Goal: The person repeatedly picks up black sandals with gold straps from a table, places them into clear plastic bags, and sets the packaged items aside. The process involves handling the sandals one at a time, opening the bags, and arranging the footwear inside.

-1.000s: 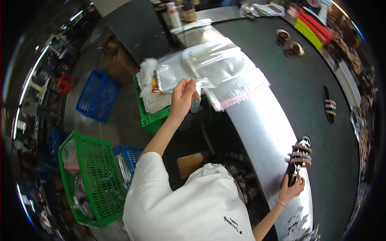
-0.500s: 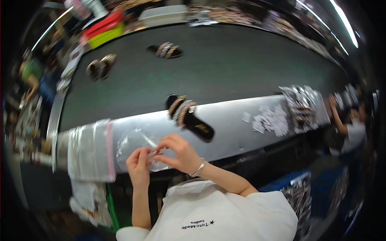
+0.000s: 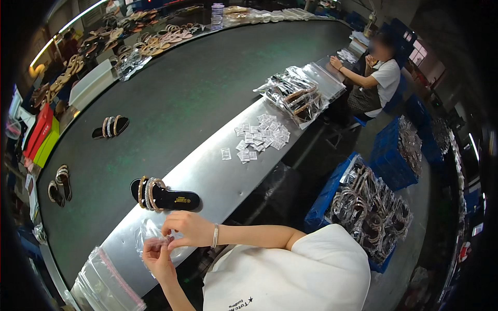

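A long dark work surface (image 3: 218, 78), edged by a bare metal ledge (image 3: 218, 173), curves through a workshop. The black sandal (image 3: 179, 199) on the ledge is the landmark: its toe end overlaps the dark surface, and its insole carries small gold lettering and a round mark.

Just below the sandal, the left hand (image 3: 160, 259) and right hand (image 3: 188, 228) meet, thumbs and fingertips pinched together on a clear bag (image 3: 147, 231). The fingers hide much of this bag, and its mouth is hard to make out. Three more sandals lie left of the landmark: one strapped sandal (image 3: 110, 127) above left, and a pair (image 3: 60, 185) farther out. Below left is a stack of clear bags (image 3: 106, 280), cut off by the lower edge.

Above right of the sandal, white labels (image 3: 262, 136) lie heaped, too overlapped to count, their dark print too small to read. Beyond them are bagged sandals (image 3: 293, 98), glare blurring their number, then one seated co-worker (image 3: 383, 83). Farther right, at least two blue crates (image 3: 317, 210) hold bagged footwear. The white shirt (image 3: 295, 269) bears dark lettering, cropped below.
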Motion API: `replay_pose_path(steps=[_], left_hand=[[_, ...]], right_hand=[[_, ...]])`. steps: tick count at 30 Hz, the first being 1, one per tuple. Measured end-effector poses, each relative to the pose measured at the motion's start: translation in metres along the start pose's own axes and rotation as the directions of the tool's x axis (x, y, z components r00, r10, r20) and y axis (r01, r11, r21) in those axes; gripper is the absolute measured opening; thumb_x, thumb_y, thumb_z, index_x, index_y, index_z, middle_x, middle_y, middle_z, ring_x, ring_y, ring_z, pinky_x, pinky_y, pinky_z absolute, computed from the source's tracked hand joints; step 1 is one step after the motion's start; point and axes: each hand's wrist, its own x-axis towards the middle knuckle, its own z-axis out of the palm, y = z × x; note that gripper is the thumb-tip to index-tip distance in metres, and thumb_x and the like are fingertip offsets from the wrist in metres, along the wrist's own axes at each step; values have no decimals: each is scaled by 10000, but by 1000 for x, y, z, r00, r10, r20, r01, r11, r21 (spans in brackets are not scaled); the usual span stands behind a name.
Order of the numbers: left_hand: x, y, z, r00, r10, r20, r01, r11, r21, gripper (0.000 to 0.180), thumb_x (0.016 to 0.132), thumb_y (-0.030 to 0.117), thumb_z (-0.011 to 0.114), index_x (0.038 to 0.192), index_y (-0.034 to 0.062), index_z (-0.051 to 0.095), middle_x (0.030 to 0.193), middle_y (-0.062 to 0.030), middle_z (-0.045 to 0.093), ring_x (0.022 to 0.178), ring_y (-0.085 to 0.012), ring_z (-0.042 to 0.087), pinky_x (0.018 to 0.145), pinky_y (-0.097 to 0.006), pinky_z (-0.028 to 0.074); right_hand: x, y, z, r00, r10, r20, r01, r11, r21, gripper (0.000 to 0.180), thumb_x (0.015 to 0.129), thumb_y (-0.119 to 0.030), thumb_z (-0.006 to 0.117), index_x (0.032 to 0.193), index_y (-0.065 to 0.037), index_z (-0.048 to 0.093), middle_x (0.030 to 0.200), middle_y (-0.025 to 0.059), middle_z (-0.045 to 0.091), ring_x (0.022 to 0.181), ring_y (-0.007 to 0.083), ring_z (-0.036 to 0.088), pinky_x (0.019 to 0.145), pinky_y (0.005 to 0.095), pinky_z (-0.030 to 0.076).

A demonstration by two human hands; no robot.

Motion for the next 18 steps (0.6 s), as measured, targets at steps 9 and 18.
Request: replay_pose_path(steps=[9,18], left_hand=[[-2,1,13,919,36,-392,-159,945,-285,204,967,185,443,791,83,462,664,32,459,585,-72,453,530,-227,416],[-13,32,-8,998,3,60,30,837,-547,220,967,207,420,769,129,363,562,60,247,411,-38,214,359,-192,178]], right_hand=[[1,14,-8,976,214,-39,-209,971,116,161,718,-167,705,728,-39,606,709,53,612,616,152,571,587,277,466],[-11,45,-29,954,246,-172,-287,913,-288,436,658,-342,766,952,-63,606,969,98,601,884,254,543,842,385,420]])
